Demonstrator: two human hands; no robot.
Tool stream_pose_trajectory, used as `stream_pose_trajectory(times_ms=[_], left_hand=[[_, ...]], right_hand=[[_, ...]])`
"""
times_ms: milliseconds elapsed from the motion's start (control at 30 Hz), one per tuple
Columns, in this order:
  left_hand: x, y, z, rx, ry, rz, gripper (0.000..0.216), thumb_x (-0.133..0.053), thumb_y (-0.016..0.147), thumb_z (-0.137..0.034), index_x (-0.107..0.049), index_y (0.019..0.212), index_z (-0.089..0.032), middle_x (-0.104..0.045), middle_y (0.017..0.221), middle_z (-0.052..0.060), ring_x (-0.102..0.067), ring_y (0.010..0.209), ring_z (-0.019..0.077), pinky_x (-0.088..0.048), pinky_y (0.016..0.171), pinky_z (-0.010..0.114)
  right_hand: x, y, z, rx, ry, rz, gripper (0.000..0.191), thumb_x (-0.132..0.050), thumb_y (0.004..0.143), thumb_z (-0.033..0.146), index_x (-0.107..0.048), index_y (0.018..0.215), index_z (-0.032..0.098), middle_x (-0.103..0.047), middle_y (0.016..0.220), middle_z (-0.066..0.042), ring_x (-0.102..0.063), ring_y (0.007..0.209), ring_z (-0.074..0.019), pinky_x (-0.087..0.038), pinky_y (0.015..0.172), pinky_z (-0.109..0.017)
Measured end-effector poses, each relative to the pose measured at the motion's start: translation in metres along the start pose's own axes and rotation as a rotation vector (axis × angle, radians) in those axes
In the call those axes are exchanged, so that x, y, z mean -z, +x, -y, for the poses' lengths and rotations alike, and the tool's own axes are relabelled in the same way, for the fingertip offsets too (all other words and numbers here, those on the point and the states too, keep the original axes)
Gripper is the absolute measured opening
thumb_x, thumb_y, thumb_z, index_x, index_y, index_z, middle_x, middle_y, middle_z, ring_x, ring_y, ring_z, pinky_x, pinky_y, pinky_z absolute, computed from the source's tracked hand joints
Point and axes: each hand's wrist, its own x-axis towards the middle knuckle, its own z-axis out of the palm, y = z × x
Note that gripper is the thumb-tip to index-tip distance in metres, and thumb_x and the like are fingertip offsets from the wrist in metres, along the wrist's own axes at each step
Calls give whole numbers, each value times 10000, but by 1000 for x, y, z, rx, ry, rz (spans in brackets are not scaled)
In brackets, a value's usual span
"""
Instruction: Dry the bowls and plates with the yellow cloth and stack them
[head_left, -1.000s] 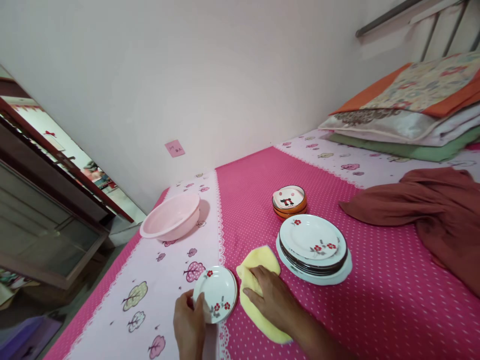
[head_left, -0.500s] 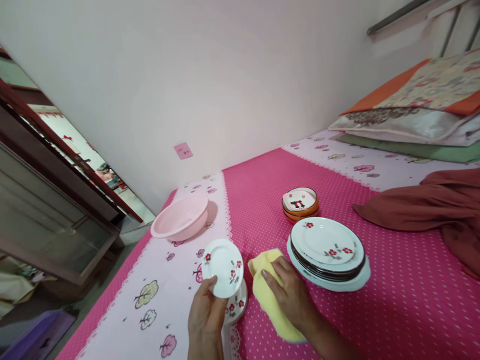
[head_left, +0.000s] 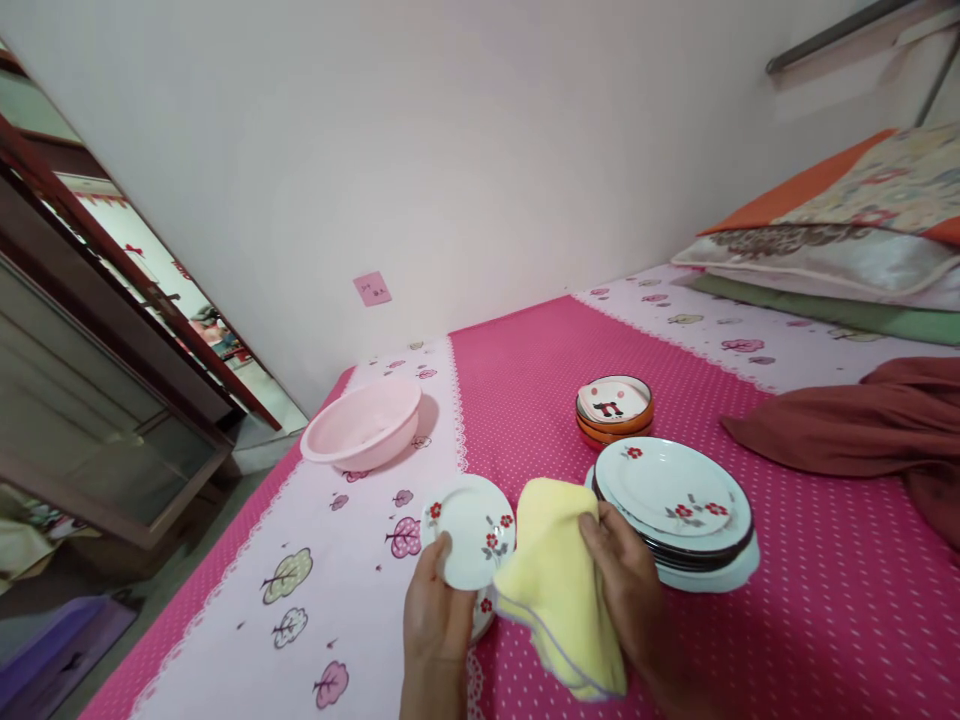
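Note:
My left hand [head_left: 439, 610] grips a small white plate [head_left: 472, 530] with red flowers by its near edge, thumb on top. Below it, another flowered plate [head_left: 484, 612] lies mostly hidden on the bed. A yellow cloth [head_left: 559, 575] hangs from my right hand [head_left: 626, 570], pinched between thumb and fingers. The cloth's left side comes up to the rim of the held plate; whether they touch I cannot tell. Just beyond my right hand stands a stack of larger flowered plates [head_left: 667, 490] with dark rims.
Small orange bowls [head_left: 615, 408] are stacked behind the plates. A pink basin [head_left: 364, 425] sits at the left, near the wall. At the right lie a brown-red cloth [head_left: 847, 425] and piled pillows [head_left: 840, 250]. The bed's left edge drops to the floor, where a purple container [head_left: 64, 655] stands.
My right hand has lifted the yellow cloth off the bed and turned it, so it hangs beside the plate. My left hand keeps its hold. The camera view has shifted slightly.

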Motion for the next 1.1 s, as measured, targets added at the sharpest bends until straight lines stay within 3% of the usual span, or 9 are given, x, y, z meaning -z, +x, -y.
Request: stream_pose_trajectory(times_ms=[133, 233, 300, 400, 600, 733, 833, 967, 1100], left_hand=[[-4, -3, 24, 165, 6, 228, 369, -506, 1025, -288, -755, 1227, -105, -811, 1120, 159, -746, 1140, 307, -548, 1079, 445], [1, -5, 42, 256, 69, 319, 447, -550, 1008, -483, -803, 1064, -118, -810, 1064, 168, -731, 1159, 335, -552, 1068, 456], [7, -5, 50, 311, 119, 377, 569, -558, 972, -625, -805, 1007, -114, -802, 1006, 177, -734, 1136, 347, -570, 1036, 465], [17, -6, 58, 318, 144, 412, 589, -606, 925, -683, -800, 970, -130, -786, 956, 155, -743, 1092, 326, -586, 1007, 446], [23, -14, 68, 308, 82, 339, 384, -679, 962, -471, -800, 1091, -131, -793, 1049, 131, -738, 1117, 277, -552, 1063, 393], [21, -17, 73, 268, 67, 401, 475, -557, 1016, -504, -800, 1180, -130, -782, 1197, 172, -675, 1266, 310, -477, 1157, 443], [25, -14, 74, 214, -1, 473, 520, -503, 1034, -529, -770, 1283, -158, -733, 1342, 166, -592, 1382, 311, -369, 1239, 453], [31, -6, 67, 201, -122, 533, 541, -470, 1038, -567, -757, 1320, -206, -705, 1398, 137, -545, 1431, 305, -300, 1271, 436], [31, -10, 57, 224, -132, 443, 519, -557, 997, -580, -812, 1171, -163, -795, 1167, 152, -662, 1278, 316, -416, 1190, 427]], right_hand=[[-11, -16, 6, 197, -110, 94, 402, -516, 988, 527, -619, 1205, 204, -742, 998, -98, -722, 903, -263, -591, 695, -303], [-16, -26, 6, 411, -303, 250, 305, -494, 1015, 310, -605, 1289, 235, -713, 1210, -104, -691, 1131, -252, -586, 951, -348], [-18, -30, 6, 545, -435, 318, 323, -505, 990, 181, -608, 1289, 246, -691, 1249, -92, -657, 1200, -243, -546, 1055, -382], [-20, -34, 8, 658, -527, 337, 389, -506, 957, 77, -606, 1289, 254, -687, 1219, -77, -656, 1173, -236, -563, 1030, -389], [-19, -28, 12, 755, -605, 263, 331, -488, 980, 53, -603, 1220, 251, -676, 1117, -58, -663, 1055, -242, -575, 931, -426], [-14, -14, 7, 810, -732, 105, 205, -478, 1006, 97, -593, 1117, 225, -672, 1083, -70, -652, 1023, -246, -544, 912, -425], [-9, -4, 0, 758, -858, 23, 160, -468, 1008, 108, -588, 1041, 208, -660, 1033, -89, -639, 975, -269, -528, 874, -449], [-10, -11, -9, 676, -895, 126, 211, -456, 972, 26, -562, 988, 208, -637, 959, -71, -623, 903, -267, -528, 824, -443], [-25, -38, -11, 645, -815, 274, 295, -446, 918, -35, -552, 1006, 226, -629, 965, -40, -623, 900, -257, -523, 832, -434]])
